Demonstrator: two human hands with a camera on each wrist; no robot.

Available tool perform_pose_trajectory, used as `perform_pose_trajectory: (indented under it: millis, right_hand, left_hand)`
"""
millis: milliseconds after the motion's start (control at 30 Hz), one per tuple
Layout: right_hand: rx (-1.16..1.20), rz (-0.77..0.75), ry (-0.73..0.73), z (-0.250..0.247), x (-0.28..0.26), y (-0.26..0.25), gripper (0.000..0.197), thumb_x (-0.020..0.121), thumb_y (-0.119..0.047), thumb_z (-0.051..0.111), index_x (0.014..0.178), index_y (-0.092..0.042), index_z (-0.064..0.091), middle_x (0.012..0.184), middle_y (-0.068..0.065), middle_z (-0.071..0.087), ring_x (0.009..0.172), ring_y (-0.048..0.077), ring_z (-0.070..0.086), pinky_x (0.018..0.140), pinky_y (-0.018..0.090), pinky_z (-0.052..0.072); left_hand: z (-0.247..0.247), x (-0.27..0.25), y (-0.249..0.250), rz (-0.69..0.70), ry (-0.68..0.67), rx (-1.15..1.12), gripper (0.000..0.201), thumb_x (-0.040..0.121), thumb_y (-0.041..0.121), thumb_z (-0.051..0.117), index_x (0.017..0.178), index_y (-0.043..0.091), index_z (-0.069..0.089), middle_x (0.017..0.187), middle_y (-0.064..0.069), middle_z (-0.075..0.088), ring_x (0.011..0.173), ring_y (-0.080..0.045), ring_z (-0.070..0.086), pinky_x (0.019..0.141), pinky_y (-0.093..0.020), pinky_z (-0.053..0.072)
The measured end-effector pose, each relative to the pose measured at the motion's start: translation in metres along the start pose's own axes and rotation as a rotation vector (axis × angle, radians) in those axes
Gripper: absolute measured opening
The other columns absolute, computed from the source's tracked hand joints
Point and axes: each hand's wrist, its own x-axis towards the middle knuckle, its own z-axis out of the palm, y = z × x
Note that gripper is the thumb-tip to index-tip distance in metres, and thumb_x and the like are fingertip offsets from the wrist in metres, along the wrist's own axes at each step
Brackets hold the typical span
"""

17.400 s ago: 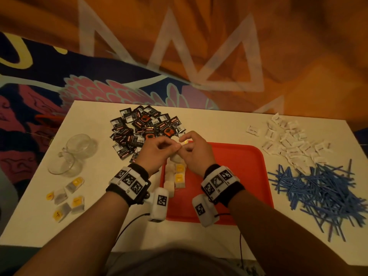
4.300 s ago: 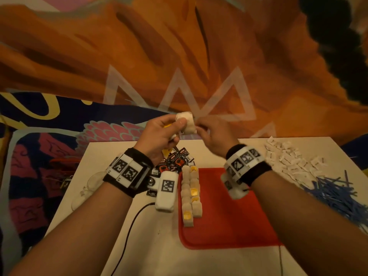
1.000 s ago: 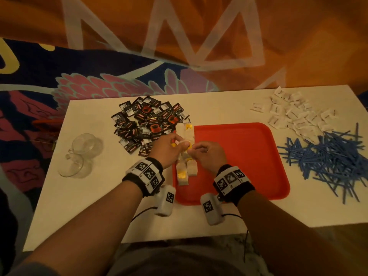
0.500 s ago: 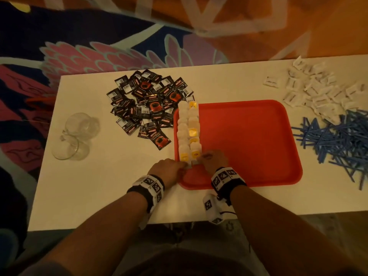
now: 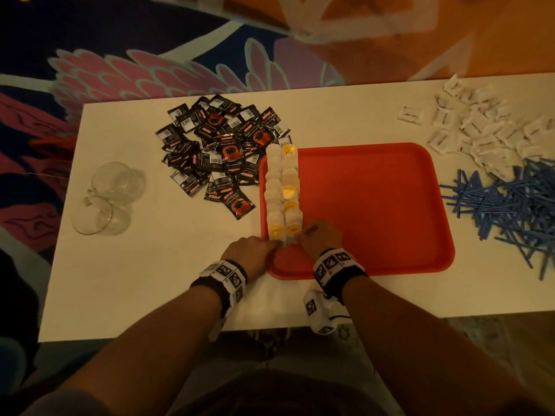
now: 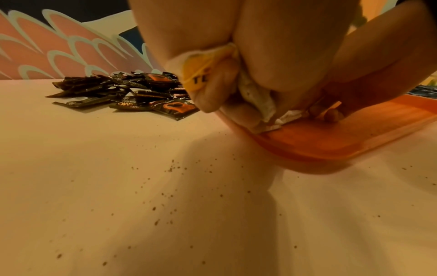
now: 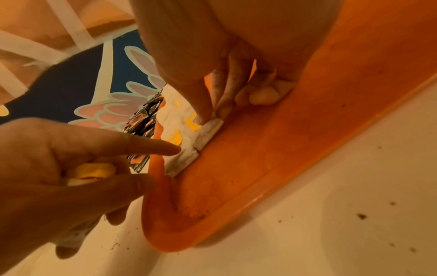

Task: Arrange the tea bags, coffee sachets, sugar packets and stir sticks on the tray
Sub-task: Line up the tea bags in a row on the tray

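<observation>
A red tray (image 5: 375, 205) lies on the white table. Two columns of tea bags (image 5: 282, 190) run along its left edge. My left hand (image 5: 255, 250) is at the tray's near left corner. It keeps a yellow-tagged tea bag (image 6: 198, 74) tucked in its curled fingers, and its forefinger touches the nearest bag of the left column (image 7: 182, 160). My right hand (image 5: 318, 238) pinches the nearest bag of the right column (image 7: 209, 130) between thumb and forefinger. Black coffee sachets (image 5: 222, 151) are heaped left of the tray. White sugar packets (image 5: 480, 130) and blue stir sticks (image 5: 510, 205) lie to its right.
Two clear glass cups (image 5: 105, 199) lie on their sides at the table's left end. Dark crumbs (image 6: 165, 196) speckle the table near the tray's front corner. Behind the table hangs a patterned orange, blue and pink wall cloth (image 5: 180, 55).
Since a second ago both hands have slid from the middle of the tea bag columns to their near end. The loose tea bags seen on the left of the table 17 seconds ago are gone.
</observation>
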Motion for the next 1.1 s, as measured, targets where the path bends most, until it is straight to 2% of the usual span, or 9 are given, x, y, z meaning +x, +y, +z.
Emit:
perform_pose_trajectory:
  millis: [67,200,367,467,533,633,767,900,1100]
  right_hand:
    - [0.051,0.030,0.037,0.000,-0.001,0.001,0.016,0.084,-0.028,0.072,0.094,-0.021,0.061,0.094,-0.001,0.061,0.070,0.008,0.048,0.050,0.017,0.030]
    - [0.082,-0.007,0.034,0.001,-0.002,0.000,0.017,0.089,-0.023,0.066,0.105,-0.020,0.067,0.108,0.002,0.068,0.084,0.012,0.053,0.070,0.024,0.043]
    - [0.074,-0.056,0.008,-0.003,-0.006,0.000,0.027,0.090,-0.025,0.065,0.116,-0.021,0.067,0.112,0.002,0.070,0.094,0.014,0.060,0.078,0.024,0.047]
    - [0.099,-0.054,0.024,-0.016,-0.008,0.000,0.036,0.090,-0.027,0.066,0.125,-0.019,0.061,0.115,0.002,0.068,0.108,0.021,0.062,0.089,0.030,0.051]
    - [0.104,-0.089,0.041,-0.027,-0.009,-0.005,0.035,0.091,-0.026,0.064,0.124,-0.017,0.060,0.113,0.002,0.067,0.105,0.021,0.061,0.087,0.030,0.052]
    - [0.151,-0.233,0.026,-0.040,-0.015,-0.023,0.023,0.091,-0.019,0.061,0.113,-0.016,0.064,0.102,-0.001,0.062,0.089,0.015,0.057,0.061,0.018,0.043]
    - [0.359,-0.541,-0.121,-0.055,-0.037,-0.046,0.025,0.084,-0.006,0.071,0.097,-0.026,0.064,0.090,0.000,0.066,0.079,0.015,0.061,0.069,0.025,0.053]
    - [0.152,-0.833,-0.080,-0.064,-0.049,-0.063,0.037,0.079,-0.009,0.076,0.101,-0.037,0.064,0.099,-0.006,0.065,0.081,0.008,0.058,0.069,0.009,0.042]
    - [0.094,-1.001,0.064,-0.072,-0.056,-0.087,0.029,0.080,-0.018,0.079,0.106,-0.026,0.072,0.102,-0.007,0.057,0.089,0.009,0.052,0.072,0.010,0.033]
  left_hand:
    - [0.000,-0.001,0.000,0.000,0.013,-0.038,0.045,0.104,0.047,0.037,0.147,0.036,0.042,0.140,-0.011,0.056,0.124,-0.035,0.055,0.104,-0.038,0.046]
    - [0.004,-0.001,-0.003,-0.012,0.047,-0.090,0.043,0.104,0.040,0.039,0.147,0.036,0.042,0.140,-0.013,0.056,0.122,-0.035,0.057,0.102,-0.041,0.047]
    - [0.009,0.003,-0.011,-0.035,0.094,-0.168,0.044,0.104,0.034,0.043,0.148,0.032,0.042,0.131,-0.015,0.062,0.113,-0.035,0.061,0.097,-0.041,0.050]
    - [0.001,0.002,-0.015,-0.088,0.244,-0.440,0.037,0.101,0.037,0.051,0.137,0.028,0.054,0.114,-0.007,0.069,0.100,-0.027,0.066,0.090,-0.036,0.052]
    - [-0.010,0.004,-0.016,-0.180,0.311,-0.688,0.030,0.100,0.044,0.052,0.122,0.027,0.063,0.100,-0.001,0.069,0.086,-0.020,0.067,0.083,-0.036,0.056]
    - [-0.031,0.009,-0.017,-0.299,0.349,-1.113,0.036,0.100,0.050,0.045,0.103,0.021,0.067,0.091,-0.006,0.070,0.075,-0.019,0.064,0.065,-0.036,0.056]
    - [-0.066,0.003,-0.014,-0.305,0.338,-1.616,0.051,0.106,0.048,0.035,0.095,0.009,0.065,0.076,-0.011,0.063,0.053,-0.020,0.051,0.036,-0.020,0.029]
    - [-0.093,-0.007,-0.013,-0.230,0.297,-1.747,0.060,0.105,0.050,0.033,0.104,0.000,0.066,0.068,-0.014,0.061,0.040,-0.017,0.043,0.032,-0.019,0.027]
    - [-0.119,-0.014,-0.009,-0.165,0.225,-1.812,0.064,0.103,0.056,0.036,0.099,-0.002,0.065,0.067,-0.018,0.061,0.034,-0.015,0.035,0.031,-0.019,0.025]
